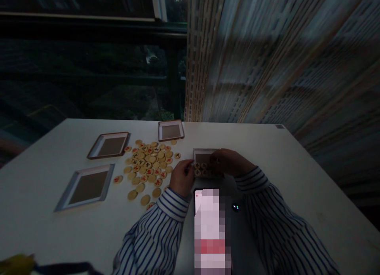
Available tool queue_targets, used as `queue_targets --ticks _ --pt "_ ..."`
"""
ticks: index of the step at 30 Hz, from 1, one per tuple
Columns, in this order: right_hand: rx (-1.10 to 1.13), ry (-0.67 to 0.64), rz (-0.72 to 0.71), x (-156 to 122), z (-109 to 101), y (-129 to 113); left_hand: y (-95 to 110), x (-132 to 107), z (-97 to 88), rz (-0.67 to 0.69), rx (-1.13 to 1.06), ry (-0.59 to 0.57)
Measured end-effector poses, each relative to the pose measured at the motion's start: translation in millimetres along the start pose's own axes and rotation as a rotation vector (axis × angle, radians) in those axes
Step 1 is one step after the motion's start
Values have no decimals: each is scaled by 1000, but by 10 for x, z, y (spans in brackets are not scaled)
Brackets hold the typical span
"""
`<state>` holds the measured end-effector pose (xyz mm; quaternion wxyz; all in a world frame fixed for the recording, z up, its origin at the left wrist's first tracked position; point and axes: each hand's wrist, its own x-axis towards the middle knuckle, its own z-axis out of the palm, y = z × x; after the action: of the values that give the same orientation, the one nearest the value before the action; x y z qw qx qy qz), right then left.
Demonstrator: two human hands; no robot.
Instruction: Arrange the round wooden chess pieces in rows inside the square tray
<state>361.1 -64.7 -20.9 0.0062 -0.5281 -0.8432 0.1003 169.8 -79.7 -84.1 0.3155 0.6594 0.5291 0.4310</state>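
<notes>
A heap of round wooden game pieces (149, 164) with red and black marks lies on the white table (53, 156). To its right stands a small square tray (202, 153) with several pieces in its near rows. My left hand (181, 177) touches the tray's left edge, fingers curled. My right hand (230, 162) rests over the tray's right side, fingers bent down onto it. What either hand pinches is hidden in the dim light.
Three more square trays lie about the heap: one near left (88, 186), one behind it (109, 145), one at the back (170, 130). A lit phone (210, 223) stands between my striped sleeves. A bead curtain (267, 57) hangs behind the table.
</notes>
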Motion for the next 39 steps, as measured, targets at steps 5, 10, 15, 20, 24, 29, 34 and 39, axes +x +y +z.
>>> queue_targets --ticks 5,10,15,20,24,29,34,39 --pt "-34 -23 11 36 76 25 -20 7 10 9 -10 2" --pt "-43 -49 6 52 113 36 -25 5 9 16 37 -25" --pt "-62 -50 3 47 138 57 -7 7 9 27 57 -12" --pt "-59 -67 -5 51 150 79 -22 8 20 33 51 -12" --pt "-85 -74 2 60 158 82 -36 6 27 38 44 -10" --pt "-93 -69 -3 51 150 71 -16 5 17 37 58 -22" --pt "-97 -64 -18 34 99 36 -11 1 17 35 82 -29" --pt "-73 -81 -21 27 63 10 -23 1 27 46 106 -42"
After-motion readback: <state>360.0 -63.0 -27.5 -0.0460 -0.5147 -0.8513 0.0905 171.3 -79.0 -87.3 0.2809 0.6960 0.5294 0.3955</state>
